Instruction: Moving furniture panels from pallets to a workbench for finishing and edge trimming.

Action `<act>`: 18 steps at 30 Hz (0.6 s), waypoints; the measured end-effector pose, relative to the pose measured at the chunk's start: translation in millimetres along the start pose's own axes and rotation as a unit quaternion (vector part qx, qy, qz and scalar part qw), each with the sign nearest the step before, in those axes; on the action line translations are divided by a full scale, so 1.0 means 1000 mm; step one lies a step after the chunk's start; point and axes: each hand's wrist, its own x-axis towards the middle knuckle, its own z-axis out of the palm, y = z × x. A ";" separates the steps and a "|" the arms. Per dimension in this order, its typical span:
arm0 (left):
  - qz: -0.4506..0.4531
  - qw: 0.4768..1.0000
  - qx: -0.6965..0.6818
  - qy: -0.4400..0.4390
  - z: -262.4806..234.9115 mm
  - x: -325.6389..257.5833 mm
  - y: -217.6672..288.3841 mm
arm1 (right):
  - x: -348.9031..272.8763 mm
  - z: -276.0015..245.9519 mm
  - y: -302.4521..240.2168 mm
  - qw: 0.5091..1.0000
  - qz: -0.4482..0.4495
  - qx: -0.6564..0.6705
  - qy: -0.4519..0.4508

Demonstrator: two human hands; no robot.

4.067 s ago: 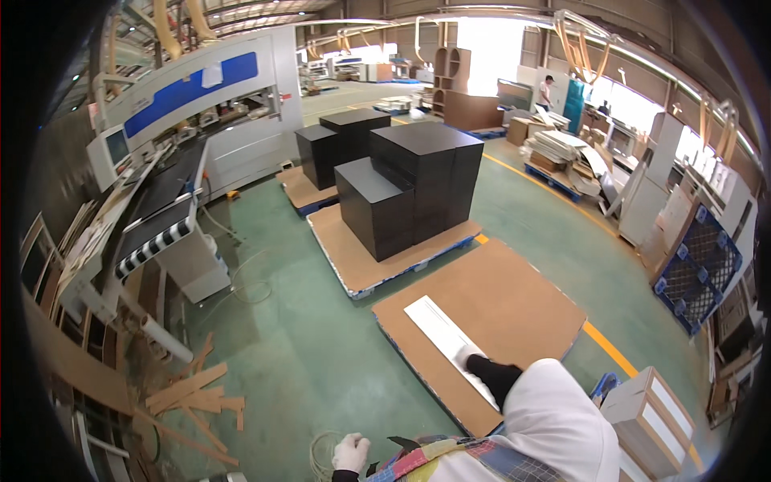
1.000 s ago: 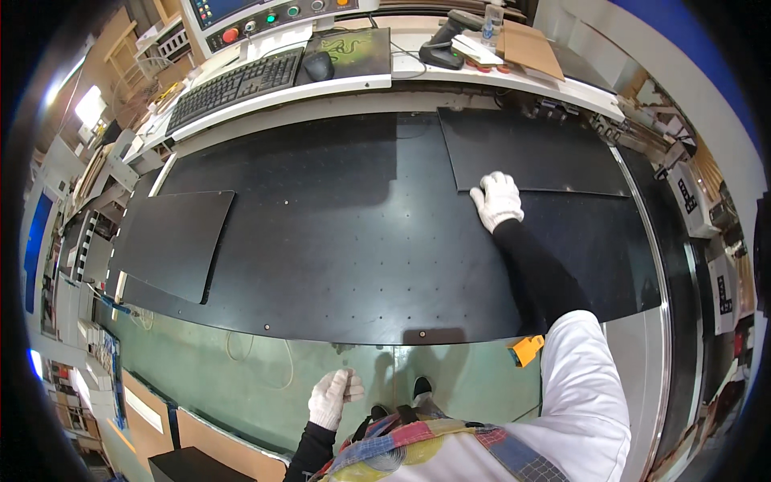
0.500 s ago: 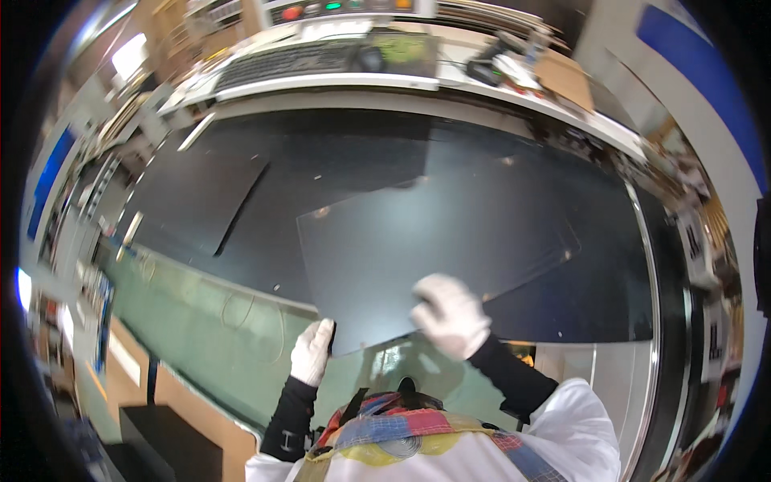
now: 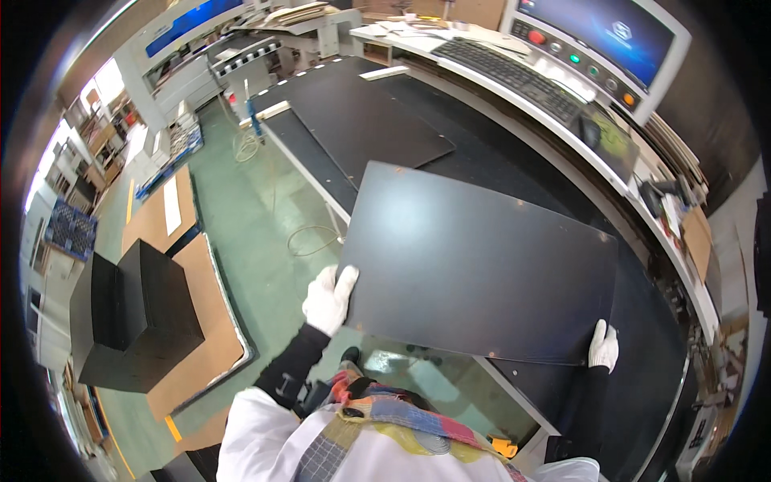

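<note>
Both gloved hands carry a large black panel (image 4: 482,265), lifted flat in front of the person's chest. The left hand (image 4: 328,300) grasps the panel's near left corner, fingers up along its edge; the right hand (image 4: 603,346) grips the near right corner, thumb on top. The panel hangs partly above the black machine surface (image 4: 642,353) and partly over the green floor (image 4: 265,241).

Beyond the hands, a second black panel (image 4: 365,120) lies flat on the surface. Farther out runs a console with a keyboard (image 4: 514,72) and a screen (image 4: 598,28) with coloured buttons. A loose cable (image 4: 313,239) coils on the floor just ahead of the left hand. Well left of it, a stack of black panels (image 4: 132,313) sits on a brown board (image 4: 205,321). Below the right hand, a small orange object (image 4: 503,446) lies near the surface's edge.
</note>
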 end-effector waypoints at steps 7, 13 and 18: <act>0.043 0.971 0.227 -0.056 -0.066 0.206 -0.022 | -0.056 0.041 -0.136 0.999 -0.006 0.026 -0.030; 0.152 0.944 0.288 -0.048 -0.068 0.403 -0.046 | -0.083 0.092 -0.285 0.997 0.065 0.048 -0.009; 0.363 0.856 0.369 -0.011 -0.039 0.495 -0.051 | -0.096 0.138 -0.400 0.997 0.073 -0.006 0.021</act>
